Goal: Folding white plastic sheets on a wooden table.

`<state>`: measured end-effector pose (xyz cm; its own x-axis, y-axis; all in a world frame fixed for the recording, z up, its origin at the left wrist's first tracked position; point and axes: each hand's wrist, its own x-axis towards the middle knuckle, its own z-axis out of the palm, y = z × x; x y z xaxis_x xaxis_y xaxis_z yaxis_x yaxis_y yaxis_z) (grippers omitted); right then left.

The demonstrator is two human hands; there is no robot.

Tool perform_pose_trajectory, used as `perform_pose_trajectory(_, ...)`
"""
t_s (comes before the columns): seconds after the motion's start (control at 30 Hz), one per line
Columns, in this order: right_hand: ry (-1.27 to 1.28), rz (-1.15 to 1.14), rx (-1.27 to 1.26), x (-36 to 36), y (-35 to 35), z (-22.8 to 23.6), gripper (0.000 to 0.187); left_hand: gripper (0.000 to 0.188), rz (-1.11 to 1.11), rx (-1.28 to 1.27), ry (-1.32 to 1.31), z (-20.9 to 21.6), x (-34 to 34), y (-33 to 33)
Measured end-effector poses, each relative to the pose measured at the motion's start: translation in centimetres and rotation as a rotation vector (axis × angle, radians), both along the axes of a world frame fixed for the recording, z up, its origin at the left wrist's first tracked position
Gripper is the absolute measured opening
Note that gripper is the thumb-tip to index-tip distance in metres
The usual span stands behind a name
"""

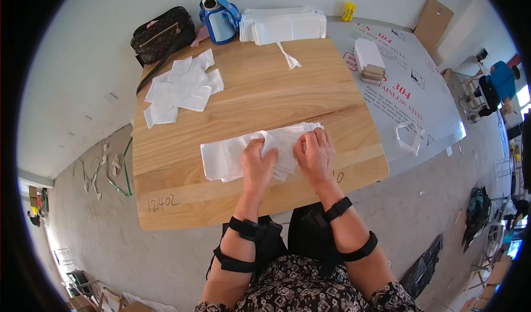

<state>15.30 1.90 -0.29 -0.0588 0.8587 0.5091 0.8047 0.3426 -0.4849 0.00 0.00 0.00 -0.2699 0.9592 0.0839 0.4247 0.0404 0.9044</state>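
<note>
- Both forearms, strapped with black bands, come up from the lower edge to the near side of the wooden tabletop (182, 163).
- Left hand (258, 163) is clenched on a fold of the white cloth stack (232, 154) lying at the tabletop's near middle.
- Right hand (315, 156) presses flat, fingers curled over the stack's right end.
- I judge the step to be folding or squaring the stack; next I would need an even pinch and aligned edges.
- Farther back: loose white pieces (180, 88), a dark handbag (162, 34), a blue jug (219, 19), a folded pile (283, 24).
</note>
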Motion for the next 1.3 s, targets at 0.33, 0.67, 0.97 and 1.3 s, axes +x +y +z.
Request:
perform_pose_trajectory(0.33,0.083,0.417,0.07,-1.6,-2.4,1.2,0.015,0.028,0.018,-0.036,-0.105,0.5,0.5,0.8)
perform_pose_trajectory(0.67,1.23,0.852,-0.478,8.1,-17.7,9.2,0.041,0.027,-0.011,0.055,0.016,-0.1,1.5,0.1)
perform_pose_trajectory(0.97,0.348,1.314,-0.198,15.3,-14.7,26.1,0.031,0.026,-0.077,-0.057,-0.082,1.6,0.2,-0.2)
perform_pose_trajectory(1.3,0.832,1.424,-0.279,15.1,-14.4,25.5,0.016,0.024,-0.086,-0.136,-0.182,0.8,-0.1,0.3)
